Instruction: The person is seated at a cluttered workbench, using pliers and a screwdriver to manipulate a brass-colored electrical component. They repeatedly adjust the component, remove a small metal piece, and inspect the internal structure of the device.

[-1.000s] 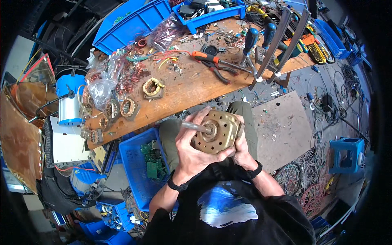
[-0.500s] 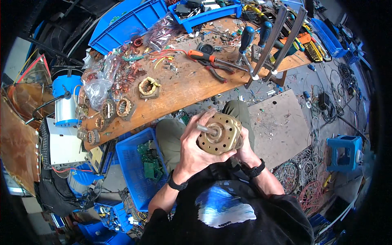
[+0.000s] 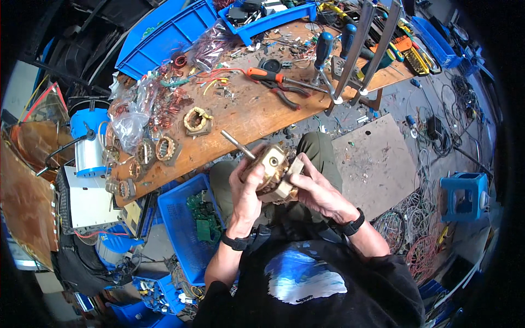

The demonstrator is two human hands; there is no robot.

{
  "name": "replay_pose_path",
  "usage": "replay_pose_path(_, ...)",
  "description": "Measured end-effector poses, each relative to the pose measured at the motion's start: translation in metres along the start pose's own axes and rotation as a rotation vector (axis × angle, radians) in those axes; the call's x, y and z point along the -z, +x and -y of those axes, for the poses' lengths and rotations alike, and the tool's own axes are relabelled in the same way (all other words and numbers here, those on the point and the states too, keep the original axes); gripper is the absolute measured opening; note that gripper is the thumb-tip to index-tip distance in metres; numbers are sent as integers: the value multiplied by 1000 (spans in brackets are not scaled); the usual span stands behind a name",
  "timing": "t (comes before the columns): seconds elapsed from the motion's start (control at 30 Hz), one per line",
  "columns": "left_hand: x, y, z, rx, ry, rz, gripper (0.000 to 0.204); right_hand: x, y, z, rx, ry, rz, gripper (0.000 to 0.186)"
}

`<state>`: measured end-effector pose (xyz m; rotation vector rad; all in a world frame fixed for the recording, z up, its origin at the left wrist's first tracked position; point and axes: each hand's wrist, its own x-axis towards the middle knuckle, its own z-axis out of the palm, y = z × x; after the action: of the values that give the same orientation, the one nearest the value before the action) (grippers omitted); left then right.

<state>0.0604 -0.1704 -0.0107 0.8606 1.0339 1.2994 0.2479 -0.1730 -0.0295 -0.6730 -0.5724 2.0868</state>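
Both hands [image 3: 319, 192] grip a blocky, slim-shafted metal motor [image 3: 270, 168].

Wooden worktop [image 3: 240, 115] carries metal rings [image 3: 199, 130] along near edge, toward left end; clear bag [image 3: 133, 124] beside them; screwdriver [image 3: 265, 75] and pliers [image 3: 285, 100] right of centre.

A wooden bench [image 3: 235, 121] slants across the upper middle. Grey floor [image 3: 399, 101] shows at right, under a board [image 3: 377, 167] (dusty, one dark hole) and, near the edge, a blue stool [image 3: 465, 179].
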Motion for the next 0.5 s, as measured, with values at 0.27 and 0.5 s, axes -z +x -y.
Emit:
replay_pose_path(0.27,-10,1,-6,207,-214,-75,59,-22,4,6,-53,-24,-95,74)
replay_pose_path(0.5,-8,3,1,237,-238,-90,53,-18,3,1,8,-101,-136,77)
